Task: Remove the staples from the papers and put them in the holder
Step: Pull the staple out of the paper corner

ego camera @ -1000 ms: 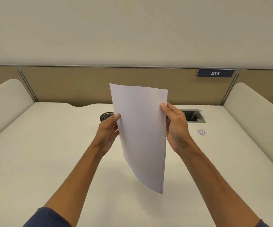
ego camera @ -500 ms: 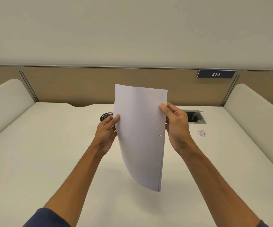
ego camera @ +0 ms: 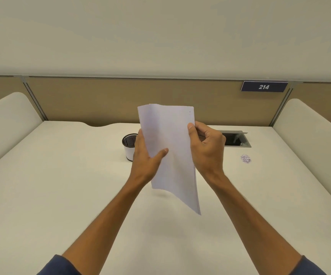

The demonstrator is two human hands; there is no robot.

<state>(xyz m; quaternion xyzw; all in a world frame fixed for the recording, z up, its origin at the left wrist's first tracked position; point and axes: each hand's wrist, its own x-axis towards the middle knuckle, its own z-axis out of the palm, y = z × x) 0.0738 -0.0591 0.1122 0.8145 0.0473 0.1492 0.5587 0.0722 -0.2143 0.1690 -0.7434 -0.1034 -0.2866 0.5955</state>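
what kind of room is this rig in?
Most likely an office cubicle or numbered study carrel: tan partition panels wall in a white desk, a nameplate reading 214 is mounted on the partition, and the desktop has a built-in cable hatch.

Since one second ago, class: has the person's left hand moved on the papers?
Yes. The left hand has shifted right and onto the papers, its thumb now across the front, and covers part of the holder on the desk behind.

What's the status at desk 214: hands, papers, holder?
Left hand and right hand both grip the papers, held off the desk. Mesh holder stands behind left hand. Small staple pile lies right. Nothing blocking.
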